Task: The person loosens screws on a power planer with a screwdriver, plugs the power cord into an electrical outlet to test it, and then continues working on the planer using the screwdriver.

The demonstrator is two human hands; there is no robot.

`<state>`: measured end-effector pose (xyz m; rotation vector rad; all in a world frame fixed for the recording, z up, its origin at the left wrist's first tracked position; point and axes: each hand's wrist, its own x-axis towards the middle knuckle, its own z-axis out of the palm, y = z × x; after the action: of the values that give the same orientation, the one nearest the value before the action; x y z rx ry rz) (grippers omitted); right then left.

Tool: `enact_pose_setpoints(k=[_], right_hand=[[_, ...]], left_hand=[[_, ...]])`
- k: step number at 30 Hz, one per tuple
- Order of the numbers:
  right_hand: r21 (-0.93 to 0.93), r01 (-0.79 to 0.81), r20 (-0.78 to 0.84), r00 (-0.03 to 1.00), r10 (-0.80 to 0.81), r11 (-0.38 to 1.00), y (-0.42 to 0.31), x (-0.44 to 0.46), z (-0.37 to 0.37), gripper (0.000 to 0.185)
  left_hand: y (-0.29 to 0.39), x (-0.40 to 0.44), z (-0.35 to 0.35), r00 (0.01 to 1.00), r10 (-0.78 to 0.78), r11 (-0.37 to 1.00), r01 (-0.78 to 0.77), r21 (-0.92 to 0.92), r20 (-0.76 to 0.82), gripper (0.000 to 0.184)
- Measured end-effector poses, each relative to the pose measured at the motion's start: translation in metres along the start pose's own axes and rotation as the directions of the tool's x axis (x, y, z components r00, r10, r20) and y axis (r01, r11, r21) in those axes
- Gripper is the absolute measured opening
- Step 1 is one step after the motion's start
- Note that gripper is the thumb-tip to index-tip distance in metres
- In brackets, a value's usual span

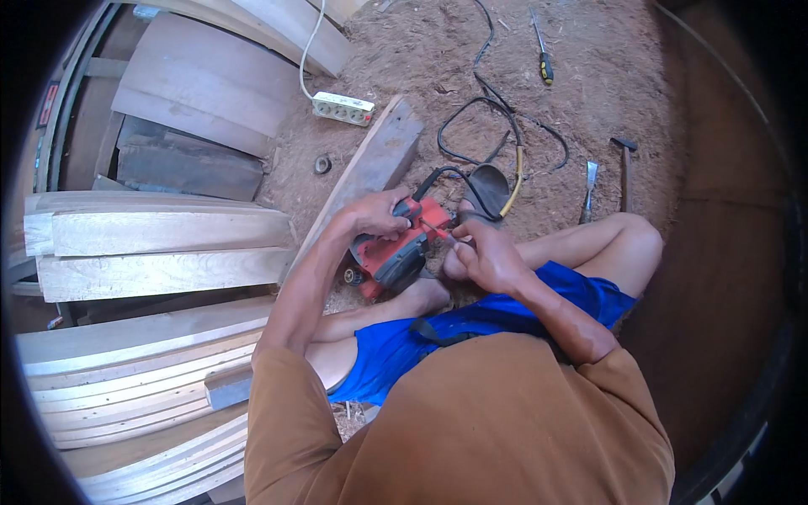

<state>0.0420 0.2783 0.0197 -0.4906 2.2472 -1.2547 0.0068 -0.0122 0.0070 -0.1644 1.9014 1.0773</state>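
Note:
A red and black electric planer (396, 252) rests tilted between my bent legs, its round depth knob towards the lower left. My left hand (380, 214) is closed around the planer's handle at the top. In my right hand (492, 259) is a small screwdriver (441, 233) with a red handle, held in a pinch. Its tip points at the planer's upper side; whether it sits in a screw is too small to tell. The black power cord (450, 171) leaves the planer near my left hand and loops over the ground.
A wooden beam (370, 160) lies just beyond the planer, near a power strip (343, 108) and a tape roll (322, 164). A dark bowl (488, 187), chisel (590, 189), hammer (625, 164) and yellow-black screwdriver (544, 59) lie on sawdust. Stacked planks (160, 252) fill the left.

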Motion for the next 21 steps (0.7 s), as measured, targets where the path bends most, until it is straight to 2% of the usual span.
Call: enact_pose_setpoints(k=[1, 2, 3, 4, 6, 8, 9, 11, 14, 15, 17, 20, 21], right_hand=[[0.222, -0.178, 0.071, 0.984, 0.166, 0.959, 0.003, 0.003, 0.002, 0.029], [0.417, -0.353, 0.176, 0.936, 0.306, 0.838, 0.005, 0.006, 0.003, 0.031], [0.518, -0.45, 0.259, 0.893, 0.367, 0.728, 0.005, 0.008, 0.0, 0.03], [0.6, -0.535, 0.346, 0.844, 0.41, 0.595, 0.005, 0.01, -0.005, 0.03], [0.601, -0.54, 0.327, 0.839, 0.436, 0.589, -0.001, 0.008, -0.008, 0.031], [0.416, -0.385, 0.102, 0.92, 0.379, 0.823, -0.012, 0.001, -0.002, 0.033], [0.253, -0.328, 0.039, 0.944, 0.329, 0.91, -0.016, -0.002, -0.005, 0.034], [-0.104, -0.2, -0.052, 0.979, 0.195, 0.974, -0.022, -0.007, -0.009, 0.036], [0.365, -0.249, 0.09, 0.968, 0.233, 0.897, 0.014, -0.002, 0.013, 0.039], [0.363, -0.156, 0.07, 0.988, 0.14, 0.919, 0.015, -0.004, 0.012, 0.038], [0.349, 0.035, 0.03, 0.998, -0.048, 0.937, 0.016, -0.01, 0.011, 0.036], [-0.103, -0.004, -0.053, 0.999, -0.001, 0.995, -0.021, -0.023, 0.004, 0.035], [-0.143, -0.027, -0.016, 1.0, 0.025, 0.989, -0.027, -0.024, 0.006, 0.036]], left_hand=[[0.008, 0.001, 0.002, 1.0, -0.019, 0.999, 0.019, 0.046, -0.012, 0.046], [0.014, 0.001, 0.003, 0.999, -0.037, 0.995, 0.039, 0.091, -0.025, 0.046], [0.017, 0.0, 0.004, 0.998, -0.04, 0.992, 0.045, 0.116, -0.044, 0.045], [0.02, -0.002, 0.006, 0.997, -0.041, 0.989, 0.05, 0.143, -0.064, 0.043], [0.014, 0.0, 0.008, 0.995, -0.028, 0.989, 0.041, 0.14, -0.096, 0.039], [-0.005, 0.008, 0.009, 0.993, 0.003, 0.996, 0.007, 0.086, -0.118, 0.035], [-0.002, 0.007, 0.009, 0.992, -0.007, 0.997, 0.017, 0.075, -0.128, 0.034], [0.002, 0.005, 0.012, 0.989, -0.03, 0.998, 0.038, 0.051, -0.146, 0.031], [0.01, 0.002, 0.012, 0.986, -0.079, 0.996, 0.085, 0.037, -0.148, 0.031], [0.012, 0.0, 0.012, 0.986, -0.084, 0.995, 0.09, 0.038, -0.146, 0.031], [0.015, -0.001, 0.011, 0.986, -0.089, 0.995, 0.096, 0.039, -0.142, 0.032], [0.019, -0.002, 0.011, 0.987, -0.089, 0.995, 0.094, 0.03, -0.132, 0.036], [0.02, -0.002, 0.012, 0.985, -0.097, 0.995, 0.101, 0.022, -0.142, 0.039]])
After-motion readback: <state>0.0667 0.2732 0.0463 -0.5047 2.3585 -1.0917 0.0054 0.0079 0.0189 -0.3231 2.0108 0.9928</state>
